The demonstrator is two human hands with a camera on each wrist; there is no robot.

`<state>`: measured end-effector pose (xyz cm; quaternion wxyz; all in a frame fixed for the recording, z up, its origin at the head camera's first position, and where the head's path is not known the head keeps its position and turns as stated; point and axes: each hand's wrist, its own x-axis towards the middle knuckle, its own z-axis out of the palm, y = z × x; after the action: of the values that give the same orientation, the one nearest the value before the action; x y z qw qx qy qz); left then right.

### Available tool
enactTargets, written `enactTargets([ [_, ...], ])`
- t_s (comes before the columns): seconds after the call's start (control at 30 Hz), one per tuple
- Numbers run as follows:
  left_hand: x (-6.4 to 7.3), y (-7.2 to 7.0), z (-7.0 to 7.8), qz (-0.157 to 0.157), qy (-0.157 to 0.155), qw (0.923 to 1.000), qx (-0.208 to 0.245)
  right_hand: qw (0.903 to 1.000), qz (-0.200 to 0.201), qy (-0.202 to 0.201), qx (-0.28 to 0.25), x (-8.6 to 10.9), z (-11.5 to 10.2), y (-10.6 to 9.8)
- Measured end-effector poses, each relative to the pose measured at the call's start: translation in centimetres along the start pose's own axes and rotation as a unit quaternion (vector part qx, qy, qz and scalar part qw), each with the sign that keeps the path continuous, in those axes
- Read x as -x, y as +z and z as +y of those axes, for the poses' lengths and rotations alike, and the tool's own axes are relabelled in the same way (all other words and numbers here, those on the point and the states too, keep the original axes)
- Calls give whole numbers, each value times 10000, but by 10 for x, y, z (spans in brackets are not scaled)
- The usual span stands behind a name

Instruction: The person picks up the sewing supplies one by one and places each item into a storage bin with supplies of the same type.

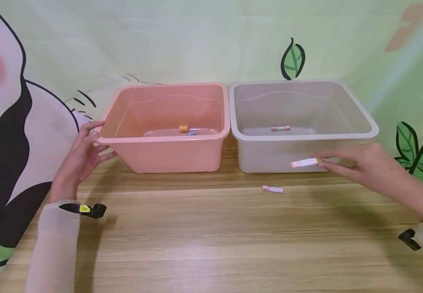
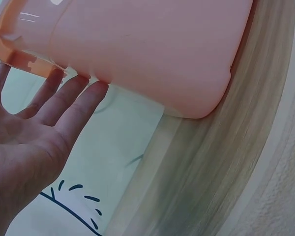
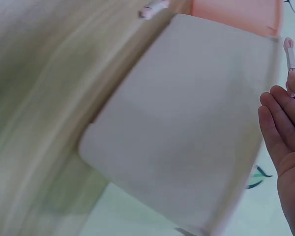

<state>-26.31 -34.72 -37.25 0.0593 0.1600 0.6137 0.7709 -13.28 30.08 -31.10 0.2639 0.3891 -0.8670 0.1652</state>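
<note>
My left hand holds the pink plastic bin at its left front corner, thumb at the rim and other fingers reaching below it. Between thumb and fingertips, my right hand pinches one end of a small pink-and-white bundle with a white band, held in front of the grey bin. The right wrist view shows a looped end on this bundle. A similar bundle lies on the table before the grey bin, and another bundle is inside it.
Inside the pink bin are an orange roll-like piece and a small blue piece. Both bins stand side by side toward the back of the wooden table. A printed cloth backdrop hangs close behind them.
</note>
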Motion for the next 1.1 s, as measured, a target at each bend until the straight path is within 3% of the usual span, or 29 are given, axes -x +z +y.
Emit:
enactTargets([
  [0.23, 0, 0, 1, 18, -15, 9999, 98, 9998, 9, 93, 188, -19, -3, -20],
  [0.43, 0, 2, 1, 76, -64, 9999, 34, 9964, -311, 693, 385, -33, 4, -36],
  [0.63, 0, 1, 0, 85, -52, 10000, -6, 9916, -431, 1143, 422, -50, 18, -44],
  [0.97, 1, 1, 0, 188, -69, 9996, -181, 9913, -342, 1104, 626, -87, 52, -58],
  [1.1, 0, 2, 0, 174, -77, 9996, -230, 9869, -612, 1319, 706, -103, 64, -62],
])
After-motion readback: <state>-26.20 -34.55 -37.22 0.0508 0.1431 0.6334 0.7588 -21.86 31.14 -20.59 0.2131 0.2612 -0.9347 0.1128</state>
